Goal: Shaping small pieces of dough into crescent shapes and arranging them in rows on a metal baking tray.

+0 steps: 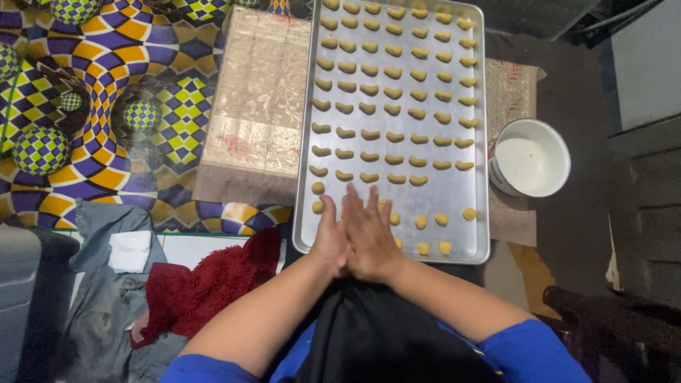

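Note:
A long metal baking tray point(468, 177) lies in front of me, filled with rows of small yellow crescent-shaped dough pieces point(394, 92). Near its front edge sit several small round dough balls point(442, 219). My left hand point(330, 237) and my right hand point(370, 234) are pressed together palm to palm over the tray's near edge, fingers straight and pointing away. Whether a piece of dough lies between the palms is hidden.
A white bowl point(532, 167) with pale powder stands right of the tray. A beige patterned cloth point(255, 106) lies under the tray on a colourful patterned mat point(106, 85). A dark red fuzzy cloth point(206, 284) and grey fabric point(106, 305) lie at the left.

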